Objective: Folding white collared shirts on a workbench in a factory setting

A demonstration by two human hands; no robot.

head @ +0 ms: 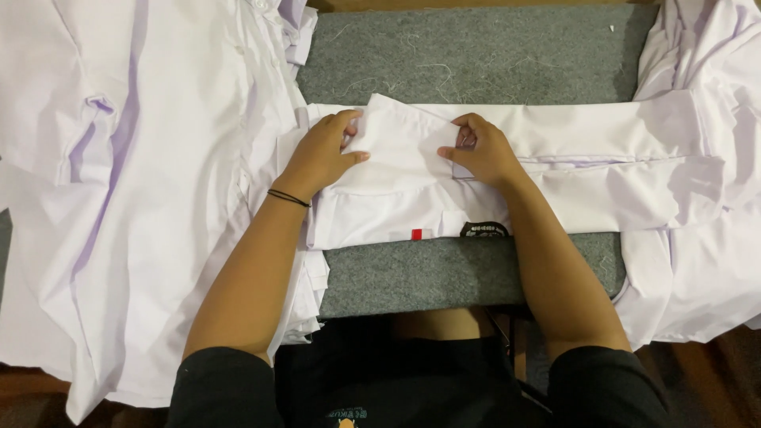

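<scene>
Far left of the folded white shirt, a loose heap of white shirts spreads wide, thin cotton-like cloth thrown into soft ridges with pale lilac shadow in the creases. Its edge touches the near left end of the folded shirt, which lies across the middle of a grey felt pad, a coarse, fuzzy mat speckled with stray threads.

The left hand, a thin black band round its wrist, presses flat on the left part of the folded shirt, thumb and fingertips pinching the raised flap there. Just right of it the right hand rests on the same shirt, fingers curled down and gripping the other edge of that flap. The two hands are apart, the peaked flap standing between them. To do this fold well, I judge both hands should hold the flap taut and level, draw its edge square to the long crease, then smooth outward so no air or wrinkle stays trapped.

Along the shirt's near edge sit a small red-and-white tag and, right of that, a dark oval badge. Further right the shirt runs on as a long, flat, crisp band, meeting another white shirt pile that drapes over the pad's right end
</scene>
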